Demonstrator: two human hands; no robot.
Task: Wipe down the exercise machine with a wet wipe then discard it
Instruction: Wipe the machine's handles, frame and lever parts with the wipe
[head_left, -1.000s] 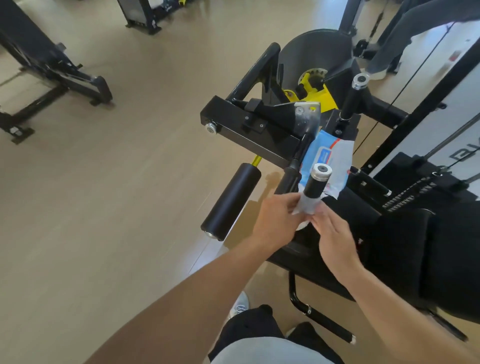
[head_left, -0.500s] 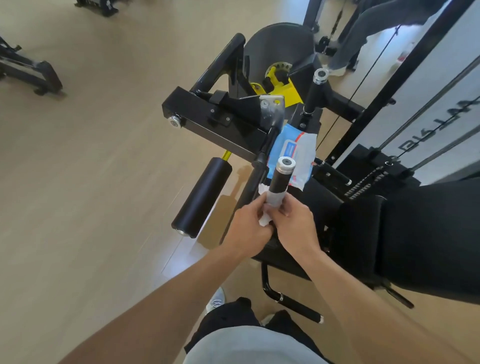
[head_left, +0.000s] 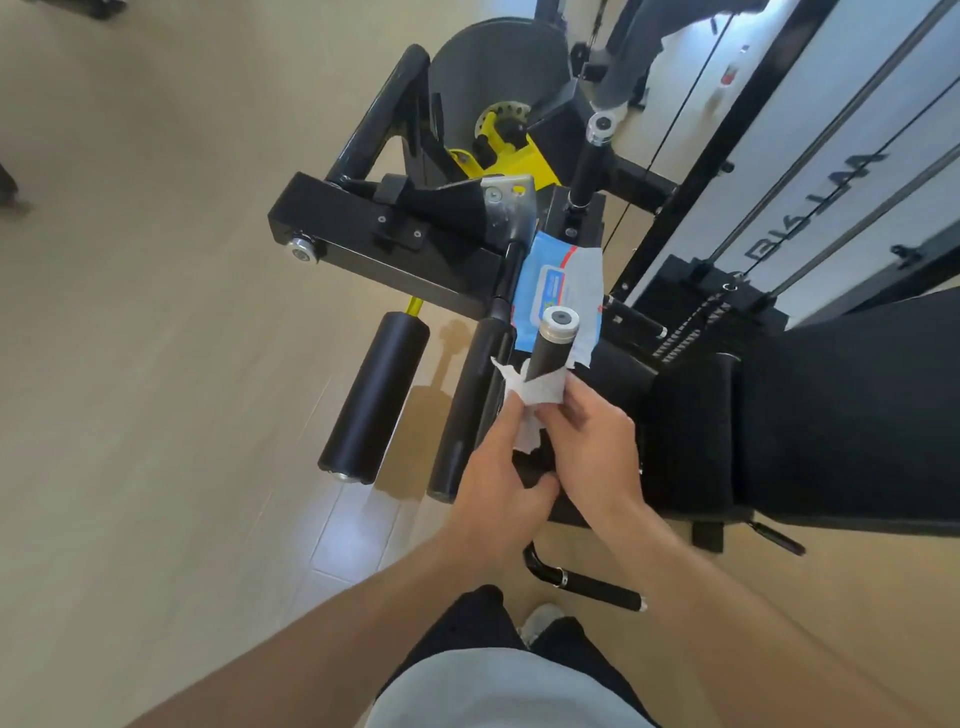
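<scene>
A black exercise machine (head_left: 395, 244) with yellow parts fills the middle of the view. Its near upright handle (head_left: 550, 345) has a black grip and a silver end cap. A white wet wipe (head_left: 530, 392) is wrapped around the lower part of that grip. My left hand (head_left: 498, 483) pinches the wipe's hanging left side. My right hand (head_left: 592, 441) holds the wipe against the handle from the right. A blue and white wipe packet (head_left: 561, 280) lies on the machine just behind the handle.
A black foam roller (head_left: 374, 400) and a second black bar (head_left: 467, 410) stick out to the left of the handle. The black seat pad (head_left: 852, 426) lies to the right. A cable tower (head_left: 810, 171) stands behind it. Wooden floor (head_left: 156, 364) spreads to the left.
Both hands stay at the handle with the wipe. The wipe now spreads wider around the grip and hangs lower under my left fingers. The view has shifted closer over the machine.
</scene>
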